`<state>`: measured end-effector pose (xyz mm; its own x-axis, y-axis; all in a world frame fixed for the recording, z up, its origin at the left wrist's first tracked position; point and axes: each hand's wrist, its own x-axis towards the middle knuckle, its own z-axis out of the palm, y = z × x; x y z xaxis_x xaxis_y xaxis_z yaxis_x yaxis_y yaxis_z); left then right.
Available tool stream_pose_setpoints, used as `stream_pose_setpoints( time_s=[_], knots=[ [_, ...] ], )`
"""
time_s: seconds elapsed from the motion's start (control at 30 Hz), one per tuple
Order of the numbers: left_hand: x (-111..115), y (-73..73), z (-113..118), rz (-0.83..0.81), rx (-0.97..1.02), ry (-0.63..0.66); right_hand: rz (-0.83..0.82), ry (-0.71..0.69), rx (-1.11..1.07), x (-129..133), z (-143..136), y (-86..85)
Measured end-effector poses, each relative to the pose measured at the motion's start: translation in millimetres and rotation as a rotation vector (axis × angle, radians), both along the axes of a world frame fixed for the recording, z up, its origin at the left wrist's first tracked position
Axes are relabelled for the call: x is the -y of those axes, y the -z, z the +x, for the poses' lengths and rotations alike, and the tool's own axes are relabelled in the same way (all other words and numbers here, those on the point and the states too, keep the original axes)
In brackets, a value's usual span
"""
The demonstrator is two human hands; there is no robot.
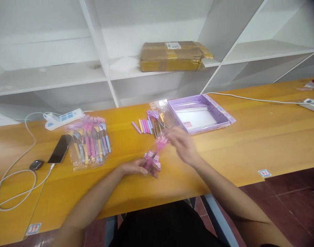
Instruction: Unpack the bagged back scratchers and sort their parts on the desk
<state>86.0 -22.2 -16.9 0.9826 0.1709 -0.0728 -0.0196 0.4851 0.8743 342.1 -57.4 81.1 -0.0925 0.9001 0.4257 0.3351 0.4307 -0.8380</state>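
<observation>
My left hand (139, 167) is closed round the handle end of a pink back scratcher (161, 142) with a claw-shaped head, blurred by motion. My right hand (183, 145) is bent over that head, its fingertips pinched together; what they grip is too smeared to tell. Small pink-and-white cards (157, 165) lie under and beside my left fingers. Beyond my hands are loose coloured handle sleeves (144, 126) in a row. Right beside them rest metal rods with purple claw heads (153, 114) and a yellow claw head (162, 117).
Clear bags of assorted back scratchers (91, 142) lie at left, near a phone (60, 149), a black mouse-like object (36, 165), a power strip (64, 118) and cables. An open purple box (230, 120) stands at back right. A taped carton (172, 56) sits on the shelf.
</observation>
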Motion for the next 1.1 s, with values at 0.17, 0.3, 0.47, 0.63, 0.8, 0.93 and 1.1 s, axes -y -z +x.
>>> stream_pose_setpoints(
  time_s=[0.17, 0.3, 0.47, 0.63, 0.8, 0.93, 1.1],
  knots=[
    [-2, -1.6, -4, 0.07, -0.09, 0.077, 0.22, 0.055, 0.134, 21, 35, -64.7],
    [-3, -1.1, -5, 0.155, -0.163, 0.094, 0.259, 0.269, -0.077, 29, 42, -68.5],
    [0, 3.8, -2, 0.119, -0.18, 0.124, -0.069, -0.104, -0.064, 14, 26, -48.3],
    [2, 5.2, -1, 0.039, -0.142, 0.093, -0.128, -0.204, -0.12, -6, 21, -47.0],
    [2, 4.5, -1, 0.045, -0.165, 0.089, -0.154, -0.072, -0.174, -25, 9, -19.0],
    [2, 3.6, 0, 0.014, -0.162, 0.086, 0.0, 0.276, -0.225, -74, 32, 5.3],
    [4, 3.6, 2, 0.0, -0.173, 0.045, -0.08, 0.485, 0.312, -145, 79, 24.5]
  ],
)
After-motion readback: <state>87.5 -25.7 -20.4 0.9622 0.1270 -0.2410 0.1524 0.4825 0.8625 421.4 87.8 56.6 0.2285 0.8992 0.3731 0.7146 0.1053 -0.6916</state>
